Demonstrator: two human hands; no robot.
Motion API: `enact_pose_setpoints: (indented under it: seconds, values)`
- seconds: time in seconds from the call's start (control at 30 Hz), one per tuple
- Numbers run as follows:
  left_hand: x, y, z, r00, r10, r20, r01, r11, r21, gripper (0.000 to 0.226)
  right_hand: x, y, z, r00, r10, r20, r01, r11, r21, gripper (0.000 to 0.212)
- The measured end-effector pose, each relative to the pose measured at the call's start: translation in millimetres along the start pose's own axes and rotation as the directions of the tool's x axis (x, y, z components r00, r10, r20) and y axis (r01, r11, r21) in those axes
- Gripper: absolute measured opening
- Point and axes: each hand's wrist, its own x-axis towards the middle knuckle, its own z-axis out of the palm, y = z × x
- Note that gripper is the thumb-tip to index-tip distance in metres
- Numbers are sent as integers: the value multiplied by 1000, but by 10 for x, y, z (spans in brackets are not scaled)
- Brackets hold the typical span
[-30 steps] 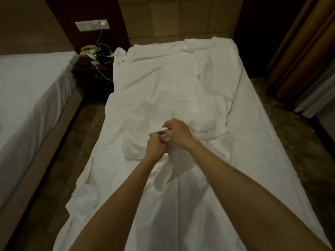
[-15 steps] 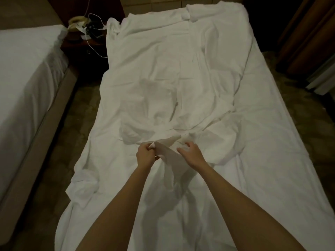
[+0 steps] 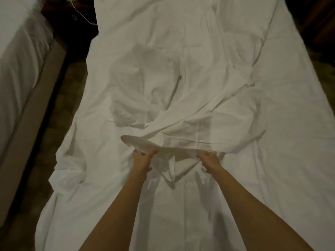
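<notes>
A crumpled white sheet [image 3: 181, 73] lies spread over the single bed [image 3: 290, 160] in front of me. My left hand [image 3: 143, 160] grips a bunched edge of the sheet near the bed's middle. My right hand [image 3: 211, 161] grips the same edge a little to the right. The edge is stretched between the two hands and lifted slightly off the bed, with a loose fold [image 3: 170, 171] hanging down between them. Both forearms reach in from the bottom of the view.
A second bed [image 3: 16, 69] with white bedding stands to the left across a narrow strip of dark floor [image 3: 59, 124]. A white cable [image 3: 81, 15] trails at the top left. Dark floor borders the bed at the upper right.
My hands have moved apart along the sheet's edge and drawn it back toward me. The view has tilted down, so the headboard wall and nightstand have left the frame.
</notes>
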Motion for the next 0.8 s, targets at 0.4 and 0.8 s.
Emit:
enact_pose_setpoints:
  seconds: [0.4, 0.8]
  values:
    - [-89, -818, 723, 977, 161, 140, -213, 725, 655, 77, 426, 4, -291, 989, 89, -116, 18, 710, 704, 28]
    - [-1237, -1411, 842, 713, -458, 531, 17, 768, 640, 36, 13, -962, -587, 834, -316, -452, 498, 784, 371, 11]
